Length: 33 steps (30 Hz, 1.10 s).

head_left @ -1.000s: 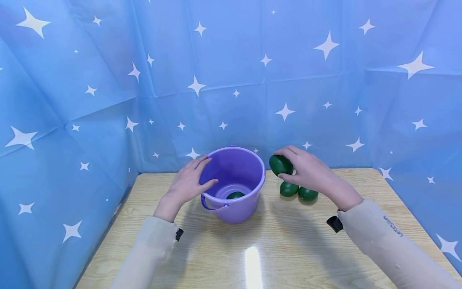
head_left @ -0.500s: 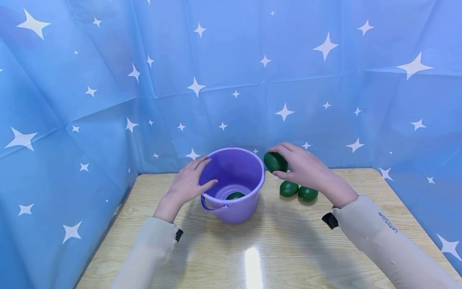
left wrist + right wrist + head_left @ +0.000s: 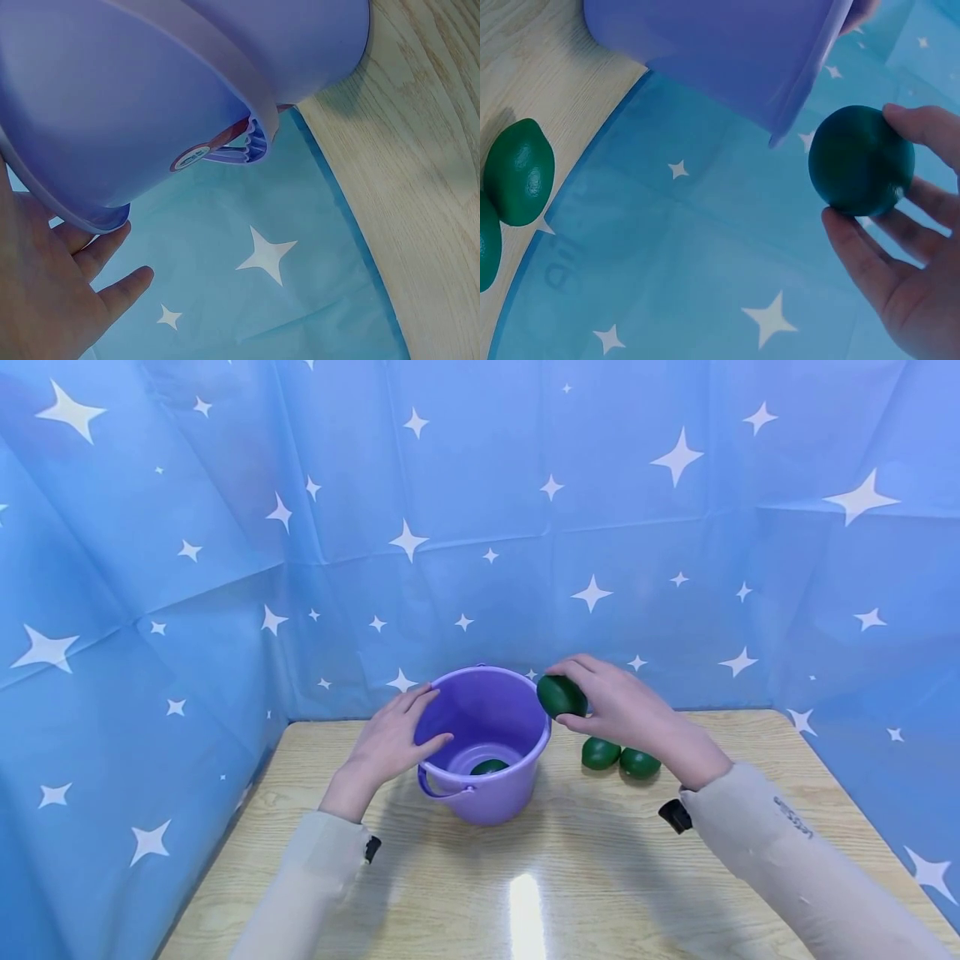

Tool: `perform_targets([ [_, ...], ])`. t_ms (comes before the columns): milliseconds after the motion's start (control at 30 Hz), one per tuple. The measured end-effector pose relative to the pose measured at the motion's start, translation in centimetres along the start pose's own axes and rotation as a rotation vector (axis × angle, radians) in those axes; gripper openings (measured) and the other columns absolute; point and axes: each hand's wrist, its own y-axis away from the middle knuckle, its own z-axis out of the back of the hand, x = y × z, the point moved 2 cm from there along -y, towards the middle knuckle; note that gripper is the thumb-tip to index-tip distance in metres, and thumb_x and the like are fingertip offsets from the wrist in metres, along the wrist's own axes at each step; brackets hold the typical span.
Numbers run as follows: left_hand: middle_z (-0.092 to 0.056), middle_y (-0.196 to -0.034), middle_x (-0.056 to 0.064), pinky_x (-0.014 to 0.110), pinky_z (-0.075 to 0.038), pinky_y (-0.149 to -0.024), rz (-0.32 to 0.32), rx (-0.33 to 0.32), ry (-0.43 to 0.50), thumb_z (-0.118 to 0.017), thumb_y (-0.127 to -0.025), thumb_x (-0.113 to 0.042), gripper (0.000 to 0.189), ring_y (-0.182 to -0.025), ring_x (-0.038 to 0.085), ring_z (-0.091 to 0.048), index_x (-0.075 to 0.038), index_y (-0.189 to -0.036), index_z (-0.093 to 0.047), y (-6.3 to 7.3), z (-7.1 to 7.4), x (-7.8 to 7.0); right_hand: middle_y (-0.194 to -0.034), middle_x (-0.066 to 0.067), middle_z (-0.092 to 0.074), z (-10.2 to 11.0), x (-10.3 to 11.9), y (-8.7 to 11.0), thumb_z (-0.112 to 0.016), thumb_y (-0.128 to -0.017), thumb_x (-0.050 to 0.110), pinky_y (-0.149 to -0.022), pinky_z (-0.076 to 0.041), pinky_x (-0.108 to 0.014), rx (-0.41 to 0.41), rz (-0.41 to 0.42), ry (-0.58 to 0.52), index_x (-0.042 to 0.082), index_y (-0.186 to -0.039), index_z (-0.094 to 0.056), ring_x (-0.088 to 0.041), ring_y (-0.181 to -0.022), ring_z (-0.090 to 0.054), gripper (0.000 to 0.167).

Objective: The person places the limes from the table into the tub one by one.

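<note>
A purple bucket (image 3: 495, 800) stands upright at the middle of the table, one lime (image 3: 489, 767) visible on its floor. My left hand (image 3: 386, 745) is at the bucket's left rim, fingers extended and thumb spread; the left wrist view shows fingertips (image 3: 105, 244) against the rim. Just right of the opposite rim, above the table, my right hand (image 3: 626, 706) pinches a dark green lime (image 3: 562, 696) between thumb and fingers. In the right wrist view this lime (image 3: 861, 160) is apart from the bucket wall (image 3: 712, 52).
Two more limes, one (image 3: 601, 753) beside the other (image 3: 640, 763), lie on the wooden table (image 3: 465, 893) right of the bucket. The bucket's handle (image 3: 442, 789) hangs down at its front left. A blue star-printed cloth (image 3: 480, 585) rises behind and at both sides.
My right hand has carried the lime leftward and slightly up, from above the two table limes to the bucket's right rim. My left hand and the bucket stay put.
</note>
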Motion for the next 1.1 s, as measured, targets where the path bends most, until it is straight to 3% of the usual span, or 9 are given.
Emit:
perform_targets([
  [1100,-0.032,-0.163,0.005,0.054,-0.03,-0.122,0.002,-0.002,-0.011,-0.054,-0.092,-0.065,0.081,-0.15,0.034,-0.032,-0.018,-0.156,-0.035,0.0,-0.2,0.1,-0.134,-0.01,-0.059,-1.4,2.3,-1.8,-0.077,-0.086,0.027,-0.092,-0.056,-0.044,0.014,0.075,-0.013,0.009,-0.139,-0.054,-0.028,-0.115,-0.062,0.06],
])
